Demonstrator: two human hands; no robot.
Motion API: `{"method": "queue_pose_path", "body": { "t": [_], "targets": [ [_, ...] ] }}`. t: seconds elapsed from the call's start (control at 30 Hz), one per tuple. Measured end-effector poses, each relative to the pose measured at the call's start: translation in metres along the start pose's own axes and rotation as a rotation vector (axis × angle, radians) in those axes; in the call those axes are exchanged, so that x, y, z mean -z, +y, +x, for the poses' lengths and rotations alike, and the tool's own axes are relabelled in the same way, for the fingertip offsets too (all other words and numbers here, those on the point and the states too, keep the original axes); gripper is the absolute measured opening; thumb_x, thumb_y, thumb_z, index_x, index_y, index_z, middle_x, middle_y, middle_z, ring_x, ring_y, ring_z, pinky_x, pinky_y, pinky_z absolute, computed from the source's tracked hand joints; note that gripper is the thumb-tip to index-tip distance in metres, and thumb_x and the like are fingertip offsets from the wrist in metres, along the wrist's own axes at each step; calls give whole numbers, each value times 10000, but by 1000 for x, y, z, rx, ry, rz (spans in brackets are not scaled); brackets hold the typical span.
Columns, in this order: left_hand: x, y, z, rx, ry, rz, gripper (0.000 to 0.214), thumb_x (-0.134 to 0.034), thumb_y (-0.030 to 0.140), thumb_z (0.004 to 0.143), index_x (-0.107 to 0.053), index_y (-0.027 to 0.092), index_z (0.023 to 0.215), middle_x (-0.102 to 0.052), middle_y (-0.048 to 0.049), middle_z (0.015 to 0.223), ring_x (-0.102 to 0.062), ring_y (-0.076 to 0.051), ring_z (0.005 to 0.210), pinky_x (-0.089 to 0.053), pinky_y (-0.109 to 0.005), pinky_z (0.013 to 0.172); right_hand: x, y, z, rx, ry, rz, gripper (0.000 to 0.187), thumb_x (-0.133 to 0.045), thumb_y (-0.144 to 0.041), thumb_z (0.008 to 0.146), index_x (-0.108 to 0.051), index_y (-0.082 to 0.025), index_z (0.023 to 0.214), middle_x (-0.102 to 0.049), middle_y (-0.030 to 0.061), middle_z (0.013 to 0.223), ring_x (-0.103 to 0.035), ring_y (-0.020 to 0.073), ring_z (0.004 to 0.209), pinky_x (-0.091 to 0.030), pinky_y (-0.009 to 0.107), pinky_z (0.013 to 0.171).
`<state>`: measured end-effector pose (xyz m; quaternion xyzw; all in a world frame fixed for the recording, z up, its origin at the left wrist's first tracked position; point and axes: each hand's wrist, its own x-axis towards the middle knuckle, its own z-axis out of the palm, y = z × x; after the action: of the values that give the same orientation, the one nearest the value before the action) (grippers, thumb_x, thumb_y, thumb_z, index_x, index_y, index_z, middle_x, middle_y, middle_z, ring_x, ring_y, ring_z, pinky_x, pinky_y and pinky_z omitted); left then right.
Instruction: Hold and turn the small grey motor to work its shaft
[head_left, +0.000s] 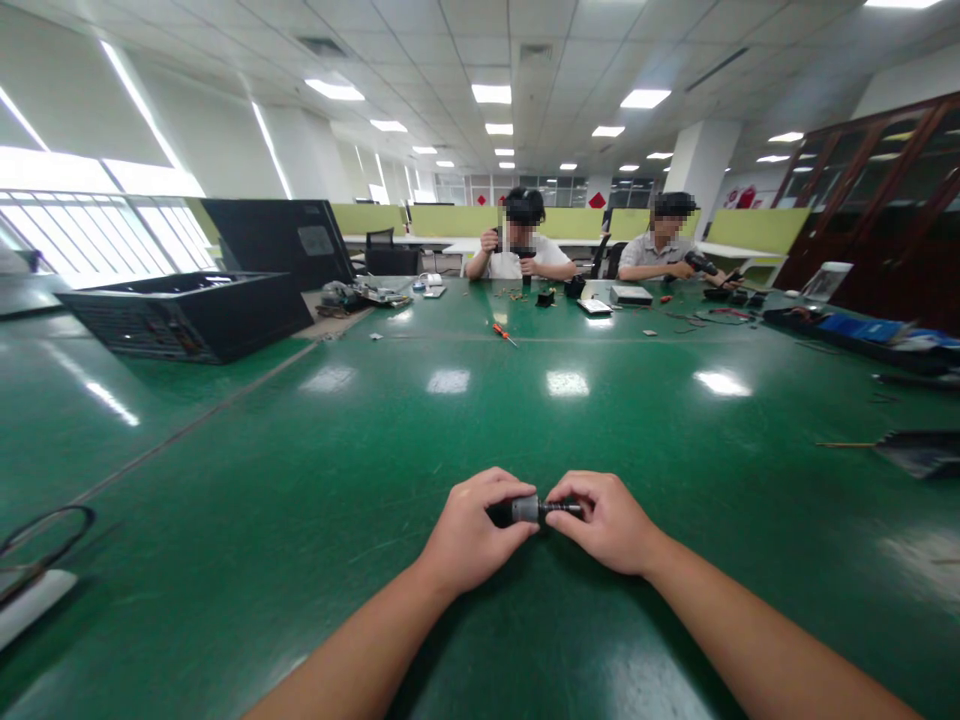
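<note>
Screwdriver point(535, 509) over the green table point(450, 420), my left hand point(469, 535) curled round its handle, right hand point(611, 522) fingertips pinching the shaft; I judge bit-fitting, next needs straight alignment.

A glossy green table point(315, 480); a grey-and-black tool point(534, 509); a black computer case point(187, 315); an orange-handled screwdriver point(503, 333).

Short black tool point(534, 509) w/ grey collar, held horiz.
</note>
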<state>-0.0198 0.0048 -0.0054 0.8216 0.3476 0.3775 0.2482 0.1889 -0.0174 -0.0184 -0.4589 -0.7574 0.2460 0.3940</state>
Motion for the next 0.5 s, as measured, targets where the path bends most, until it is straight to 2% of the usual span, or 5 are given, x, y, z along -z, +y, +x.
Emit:
{"method": "queue_pose_path", "body": {
  "t": [0.5],
  "targets": [
    [1,0,2,26,7,-11,314,-797,118,677,-727,234,961,-688,-17,907,-638,-174,836,-493,-292,768,1,0,0,-26,16,-8,58,-683,-196,770,-711,-172,815,-575,-20,635,-435,102,529,-309,234,525]
  ]
}}
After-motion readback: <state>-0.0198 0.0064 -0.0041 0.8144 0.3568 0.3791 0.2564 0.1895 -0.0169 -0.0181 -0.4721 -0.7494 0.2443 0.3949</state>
